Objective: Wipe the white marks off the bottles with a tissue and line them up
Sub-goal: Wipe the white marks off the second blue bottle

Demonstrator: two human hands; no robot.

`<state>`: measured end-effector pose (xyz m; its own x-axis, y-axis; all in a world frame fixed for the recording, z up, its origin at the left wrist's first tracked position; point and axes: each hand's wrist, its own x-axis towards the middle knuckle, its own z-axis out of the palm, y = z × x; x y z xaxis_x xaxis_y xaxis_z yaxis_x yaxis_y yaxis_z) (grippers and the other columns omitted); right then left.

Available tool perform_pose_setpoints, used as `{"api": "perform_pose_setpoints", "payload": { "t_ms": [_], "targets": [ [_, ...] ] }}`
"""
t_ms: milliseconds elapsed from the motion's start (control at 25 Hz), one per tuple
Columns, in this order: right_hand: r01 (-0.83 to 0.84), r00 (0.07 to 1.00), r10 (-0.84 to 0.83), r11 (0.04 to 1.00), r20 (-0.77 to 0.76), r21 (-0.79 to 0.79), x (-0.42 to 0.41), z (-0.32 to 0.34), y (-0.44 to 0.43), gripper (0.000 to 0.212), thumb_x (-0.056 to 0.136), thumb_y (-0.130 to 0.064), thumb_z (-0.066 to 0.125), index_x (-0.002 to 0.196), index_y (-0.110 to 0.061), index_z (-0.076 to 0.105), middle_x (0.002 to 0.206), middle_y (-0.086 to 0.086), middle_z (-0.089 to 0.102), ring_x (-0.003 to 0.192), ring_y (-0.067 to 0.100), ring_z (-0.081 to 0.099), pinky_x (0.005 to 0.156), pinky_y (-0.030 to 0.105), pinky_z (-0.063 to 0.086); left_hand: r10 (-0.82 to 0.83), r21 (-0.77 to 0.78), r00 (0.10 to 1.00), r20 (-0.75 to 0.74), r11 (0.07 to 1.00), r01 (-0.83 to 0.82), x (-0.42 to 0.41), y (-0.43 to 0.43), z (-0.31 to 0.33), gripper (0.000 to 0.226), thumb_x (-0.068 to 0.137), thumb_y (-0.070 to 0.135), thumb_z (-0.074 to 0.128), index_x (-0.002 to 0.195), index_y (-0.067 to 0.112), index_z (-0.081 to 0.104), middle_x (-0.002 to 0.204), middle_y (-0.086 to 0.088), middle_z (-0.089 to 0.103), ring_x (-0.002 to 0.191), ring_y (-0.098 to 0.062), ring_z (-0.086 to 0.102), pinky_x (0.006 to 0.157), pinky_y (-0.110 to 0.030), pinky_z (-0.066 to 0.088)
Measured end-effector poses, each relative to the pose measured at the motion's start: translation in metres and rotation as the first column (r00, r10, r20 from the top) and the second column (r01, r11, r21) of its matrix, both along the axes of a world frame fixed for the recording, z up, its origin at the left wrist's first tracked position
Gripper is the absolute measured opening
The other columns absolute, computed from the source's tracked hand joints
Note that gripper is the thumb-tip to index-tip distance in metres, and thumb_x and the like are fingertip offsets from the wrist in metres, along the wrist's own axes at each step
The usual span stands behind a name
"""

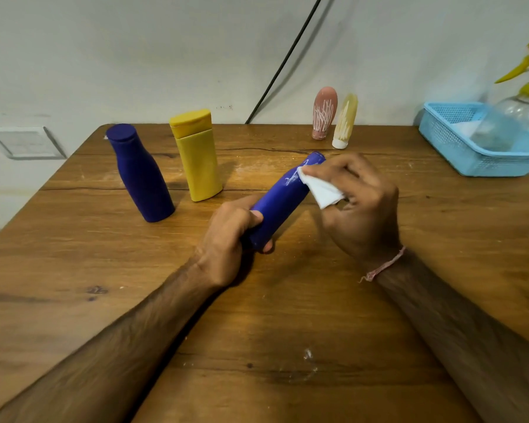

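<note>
hands: left grips blue bottle | right pinches tissue against it

The bright blue bottle has thin white scribbles near its top, and the tissue on it is white. The dark blue bottle and the yellow bottle are plain, the pink tube has white stripes, and the pale yellow tube has white streaks and a white cap. The table is brown wood with dark lines and white smears, the basket is light blue, and the spray bottle is clear with yellow parts.
</note>
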<state>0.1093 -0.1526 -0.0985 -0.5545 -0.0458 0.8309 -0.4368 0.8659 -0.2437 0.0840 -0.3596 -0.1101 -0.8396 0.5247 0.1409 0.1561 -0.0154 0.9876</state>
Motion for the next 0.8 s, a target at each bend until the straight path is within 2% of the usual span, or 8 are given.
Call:
{"api": "perform_pose_setpoints", "payload": {
  "t_ms": [80, 160, 240, 360, 480, 560, 680, 800],
  "targets": [
    [0.058, 0.998, -0.055, 0.994, 0.032, -0.088, -0.002, 0.002, 0.004, 0.032, 0.086, -0.002, 0.071, 0.118, -0.003, 0.073, 0.110, 0.014, 0.069, 0.102, 0.021, 0.064, 0.083, 0.028, 0.057, 0.016, -0.132, 0.982, -0.188, 0.990, -0.042, 0.001, -0.001, 0.002, 0.064, 0.079, 0.050, 0.042, 0.113, 0.000, 0.064, 0.080, -0.023, 0.065, 0.064, -0.030, 0.061, 0.056, -0.039, 0.045],
    [0.011, 0.999, -0.008, 0.998, 0.040, -0.068, -0.001, 0.003, 0.004, 0.030, 0.087, -0.004, 0.068, 0.117, -0.003, 0.074, 0.108, 0.014, 0.069, 0.099, 0.022, 0.064, 0.080, 0.028, 0.056, 0.035, -0.237, 0.931, -0.364, 0.963, -0.129, 0.002, -0.002, 0.001, 0.059, 0.084, 0.049, 0.037, 0.123, 0.014, 0.065, 0.076, -0.006, 0.067, 0.064, -0.021, 0.062, 0.054, -0.034, 0.045],
    [-0.060, 0.998, 0.060, 0.998, 0.021, 0.009, 0.001, 0.003, 0.001, 0.029, 0.088, -0.006, 0.067, 0.115, -0.004, 0.075, 0.105, 0.014, 0.069, 0.094, 0.020, 0.063, 0.077, 0.023, 0.052, 0.032, -0.315, 0.898, -0.439, 0.931, -0.187, 0.001, -0.001, -0.001, 0.060, 0.086, 0.048, 0.035, 0.136, 0.023, 0.058, 0.080, 0.001, 0.068, 0.068, -0.020, 0.063, 0.060, -0.040, 0.049],
    [0.044, 0.998, -0.042, 0.998, 0.039, -0.038, -0.003, 0.003, 0.008, 0.032, 0.089, -0.005, 0.066, 0.120, -0.006, 0.073, 0.109, 0.013, 0.068, 0.098, 0.021, 0.063, 0.078, 0.029, 0.056, -0.009, -0.442, 0.850, -0.527, 0.857, -0.265, 0.000, 0.001, -0.004, 0.072, 0.087, 0.054, 0.027, 0.153, 0.029, 0.040, 0.100, -0.001, 0.069, 0.082, -0.019, 0.062, 0.076, -0.043, 0.051],
    [0.043, 0.999, -0.042, 0.999, 0.030, -0.019, -0.005, 0.002, 0.012, 0.033, 0.088, -0.005, 0.065, 0.120, -0.005, 0.072, 0.110, 0.014, 0.068, 0.099, 0.020, 0.062, 0.081, 0.024, 0.054, -0.042, -0.493, 0.828, -0.560, 0.819, -0.292, 0.001, 0.002, -0.004, 0.078, 0.087, 0.058, 0.022, 0.160, 0.031, 0.023, 0.125, -0.003, 0.062, 0.097, -0.017, 0.056, 0.085, -0.036, 0.048],
    [0.056, 0.998, -0.056, 0.998, 0.004, 0.010, -0.004, 0.003, 0.012, 0.034, 0.088, -0.007, 0.063, 0.120, -0.004, 0.072, 0.110, 0.016, 0.068, 0.100, 0.024, 0.063, 0.081, 0.025, 0.053, -0.053, -0.497, 0.820, -0.569, 0.818, -0.291, 0.001, 0.002, -0.003, 0.078, 0.088, 0.057, 0.022, 0.162, 0.032, 0.019, 0.126, -0.002, 0.058, 0.097, -0.014, 0.052, 0.084, -0.027, 0.044],
    [0.134, 0.991, -0.133, 0.989, 0.013, -0.058, -0.005, 0.005, 0.014, 0.038, 0.085, -0.002, 0.061, 0.121, -0.003, 0.072, 0.111, 0.017, 0.067, 0.101, 0.027, 0.064, 0.081, 0.026, 0.054, -0.063, -0.501, 0.809, -0.585, 0.813, -0.298, -0.001, 0.004, -0.004, 0.078, 0.089, 0.056, 0.023, 0.162, 0.030, 0.020, 0.126, -0.003, 0.057, 0.098, -0.015, 0.051, 0.086, -0.033, 0.043],
    [-0.033, 0.999, 0.032, 0.999, 0.044, 0.011, 0.001, 0.002, 0.002, 0.035, 0.081, 0.002, 0.070, 0.115, -0.004, 0.075, 0.105, 0.014, 0.069, 0.093, 0.021, 0.064, 0.078, 0.013, 0.046, -0.021, -0.462, 0.840, -0.542, 0.843, -0.277, -0.002, 0.003, -0.006, 0.076, 0.090, 0.055, 0.024, 0.161, 0.029, 0.024, 0.127, -0.002, 0.060, 0.099, -0.014, 0.054, 0.086, -0.033, 0.044]
  ]
}}
